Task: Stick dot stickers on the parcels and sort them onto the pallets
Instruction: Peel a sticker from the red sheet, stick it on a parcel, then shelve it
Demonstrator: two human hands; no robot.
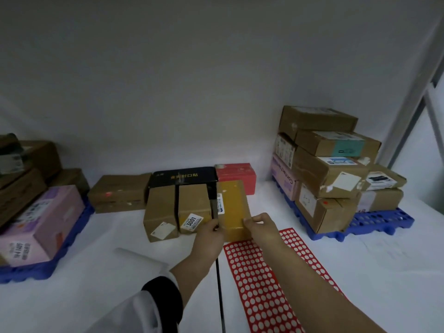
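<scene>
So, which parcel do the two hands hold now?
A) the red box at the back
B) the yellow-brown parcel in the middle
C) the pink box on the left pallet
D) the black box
B: the left hand and the right hand grip the near end of the yellow-brown parcel, one at each side.

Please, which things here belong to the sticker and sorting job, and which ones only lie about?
Belong to the job:
- yellow parcel, gripped by the left hand and the right hand
- red sticker sheet
- unsorted parcels in the middle
- left blue pallet and right blue pallet, both loaded

Only lying about:
- white paper sheet
- grey metal frame at the right
</scene>
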